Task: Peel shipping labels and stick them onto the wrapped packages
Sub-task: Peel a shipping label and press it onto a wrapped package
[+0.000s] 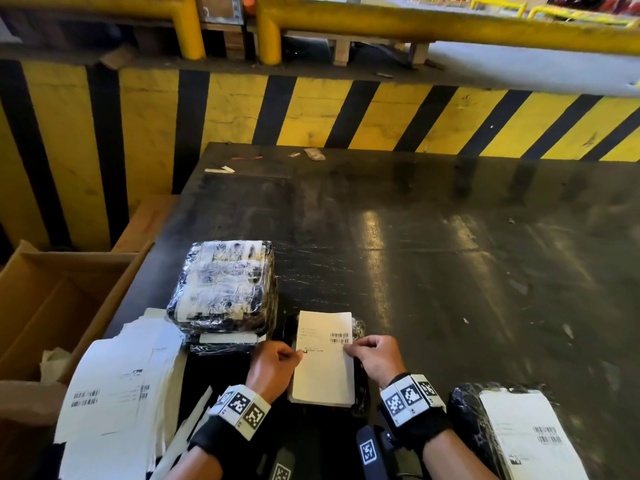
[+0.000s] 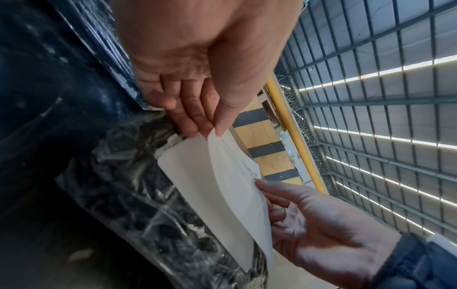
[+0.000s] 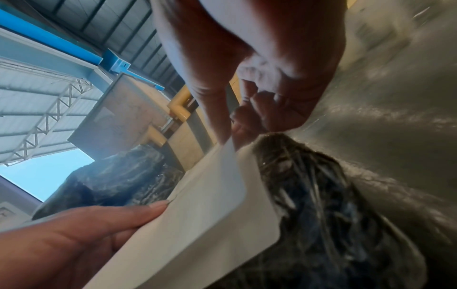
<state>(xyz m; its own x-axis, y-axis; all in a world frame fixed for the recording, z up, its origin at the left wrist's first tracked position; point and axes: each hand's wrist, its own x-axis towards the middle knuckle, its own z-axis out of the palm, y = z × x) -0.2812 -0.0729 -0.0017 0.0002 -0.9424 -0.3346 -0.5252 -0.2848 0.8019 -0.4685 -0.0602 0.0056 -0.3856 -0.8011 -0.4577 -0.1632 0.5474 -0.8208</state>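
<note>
Between the two, the label [image 1: 325,358] is pinched by left hand [image 1: 273,365] and right hand [image 1: 375,355] at opposite edges.

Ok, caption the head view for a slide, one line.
Both hands, left hand and right hand, pinch a shipping label over a wrapped package on the dark table.
</note>
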